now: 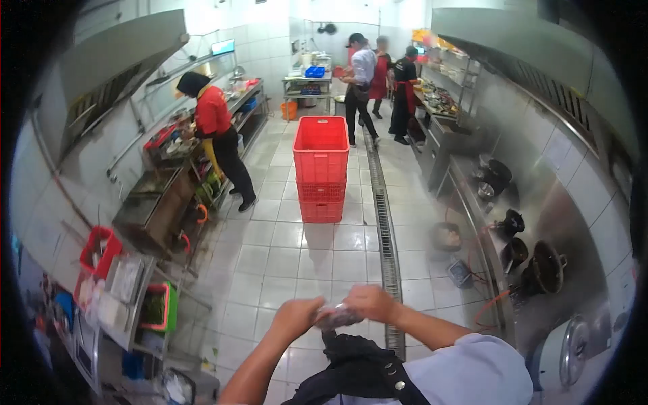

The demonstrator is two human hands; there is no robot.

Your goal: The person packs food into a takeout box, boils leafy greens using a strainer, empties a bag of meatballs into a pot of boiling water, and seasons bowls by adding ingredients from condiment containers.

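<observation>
Item [340,316], dark greyish, blurred in outline.

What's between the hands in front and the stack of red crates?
The head view shows only bare floor tiles between the red crates and the left hand and right hand. A drain grating runs past on the right.

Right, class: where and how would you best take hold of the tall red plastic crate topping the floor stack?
Likely the rim of the tall red plastic crate, at its left and right sides, approached from above on the near side: it stands upright, open-topped, both sides unobstructed.
</observation>
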